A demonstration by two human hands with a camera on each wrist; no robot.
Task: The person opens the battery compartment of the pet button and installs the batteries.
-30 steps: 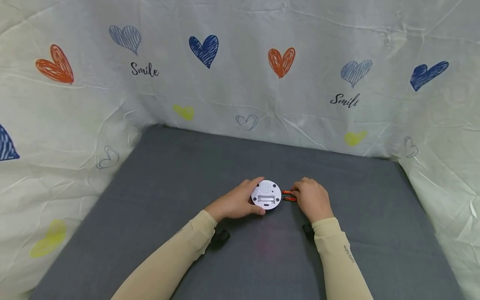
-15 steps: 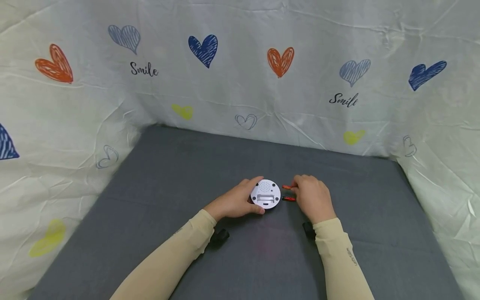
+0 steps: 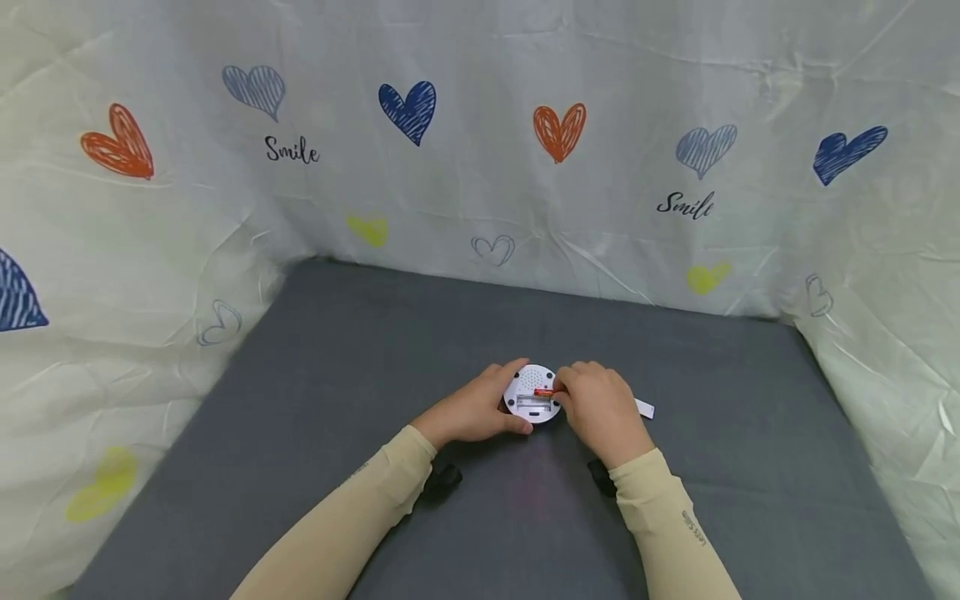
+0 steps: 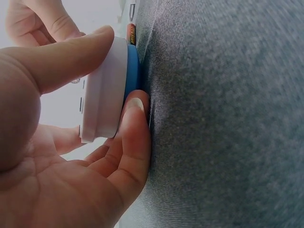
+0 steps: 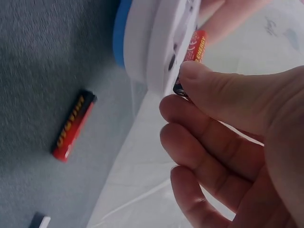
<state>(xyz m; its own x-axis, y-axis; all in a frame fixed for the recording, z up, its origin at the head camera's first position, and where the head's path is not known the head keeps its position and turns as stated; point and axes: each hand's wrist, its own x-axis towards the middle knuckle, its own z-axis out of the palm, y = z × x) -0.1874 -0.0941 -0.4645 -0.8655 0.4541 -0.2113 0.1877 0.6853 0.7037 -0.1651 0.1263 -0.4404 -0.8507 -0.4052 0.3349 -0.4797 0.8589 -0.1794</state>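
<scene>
Gripping with the left hand [image 3: 476, 408] the disc [image 3: 525, 387] by its rim from nine o'clock; holding over it the battery [image 3: 543, 392], aligned nine-to-three, parallel to the slot [image 3: 534, 406], pinched near its black end in the nearer right hand [image 3: 602, 412], jutting toward nine o'clock from those fingertips [image 5: 194, 70].

A creased white sheet [image 3: 480, 183] borders the grey, fabric-textured table [image 3: 787, 483], running from 8 through 12 to 4 o'clock of the head view's centre. Prints noted: orange heart [image 3: 118, 143] at 10, dark blue heart [image 3: 408, 111] at 11, outlined heart [image 3: 492, 250] at 12, second orange heart [image 3: 559, 132] at 1, yellow heart [image 3: 102, 486] at 8. Black "Smile" lettering [image 3: 292, 151] at 10, repeated at 2.
</scene>
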